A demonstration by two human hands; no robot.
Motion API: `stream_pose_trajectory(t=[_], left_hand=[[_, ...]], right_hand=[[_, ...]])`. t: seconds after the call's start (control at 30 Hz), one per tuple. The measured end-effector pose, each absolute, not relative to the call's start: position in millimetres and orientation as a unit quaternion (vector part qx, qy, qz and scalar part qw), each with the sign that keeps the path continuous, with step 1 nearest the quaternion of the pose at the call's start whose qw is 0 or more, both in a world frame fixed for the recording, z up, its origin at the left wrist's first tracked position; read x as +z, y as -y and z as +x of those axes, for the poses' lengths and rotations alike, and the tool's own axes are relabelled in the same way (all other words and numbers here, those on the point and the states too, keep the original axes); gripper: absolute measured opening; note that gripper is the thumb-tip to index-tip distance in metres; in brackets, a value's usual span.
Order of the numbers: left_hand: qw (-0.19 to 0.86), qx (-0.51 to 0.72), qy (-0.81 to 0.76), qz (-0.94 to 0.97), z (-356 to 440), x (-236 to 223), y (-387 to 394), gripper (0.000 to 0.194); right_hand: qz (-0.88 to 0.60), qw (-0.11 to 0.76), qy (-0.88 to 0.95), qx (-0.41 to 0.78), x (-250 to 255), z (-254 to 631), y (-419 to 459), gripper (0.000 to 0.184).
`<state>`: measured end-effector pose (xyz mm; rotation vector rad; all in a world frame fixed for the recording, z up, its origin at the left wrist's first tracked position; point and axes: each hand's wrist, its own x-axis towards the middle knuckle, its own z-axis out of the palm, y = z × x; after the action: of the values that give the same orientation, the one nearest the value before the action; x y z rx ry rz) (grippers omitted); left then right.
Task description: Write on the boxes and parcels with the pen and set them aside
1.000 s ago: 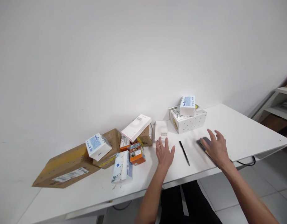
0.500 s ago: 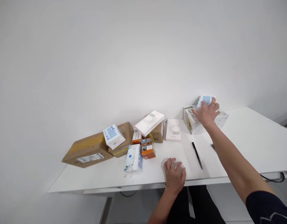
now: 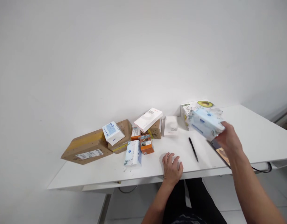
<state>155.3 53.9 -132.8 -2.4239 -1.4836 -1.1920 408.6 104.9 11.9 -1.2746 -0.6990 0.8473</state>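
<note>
My right hand (image 3: 228,138) grips one end of a blue-and-white tissue pack (image 3: 206,122), held up and slightly blurred in front of the avocado-printed box (image 3: 185,112). Below that hand a flat item with a dark edge and an orange-brown picture (image 3: 221,153) lies on the table, partly hidden by the wrist. My left hand (image 3: 171,168) rests on the tabletop near the front edge, fingers spread and a little curled, holding nothing. Between the two hands lies a black pen (image 3: 193,149). Behind the left hand a white power bank box (image 3: 171,126) lies flat.
On the white table's (image 3: 87,179) left side are a long cardboard box (image 3: 85,146) and a smaller carton (image 3: 126,127) with a tissue pack (image 3: 113,133) on top. Another tissue pack (image 3: 132,153), an orange box (image 3: 147,144) and a tilted power bank box (image 3: 148,119) sit close by.
My right hand has lifted the tissue pack off the avocado box and brought it toward me and to the right. My left hand has stayed on the table.
</note>
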Motion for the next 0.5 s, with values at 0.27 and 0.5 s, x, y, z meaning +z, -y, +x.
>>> stream_pose_trajectory(t=[0.27, 0.5], left_hand=[[-0.232, -0.525, 0.48, -0.663, 138, -119, -50, 0.029], [-0.563, -0.516, 0.361, -0.535, 136, -83, -31, 0.087]], right_hand=[[-0.482, 0.571, 0.267, 0.608, -60, 353, -13, 0.061], [-0.417, 0.542, 0.145, 0.715, -77, 318, 9, 0.053]])
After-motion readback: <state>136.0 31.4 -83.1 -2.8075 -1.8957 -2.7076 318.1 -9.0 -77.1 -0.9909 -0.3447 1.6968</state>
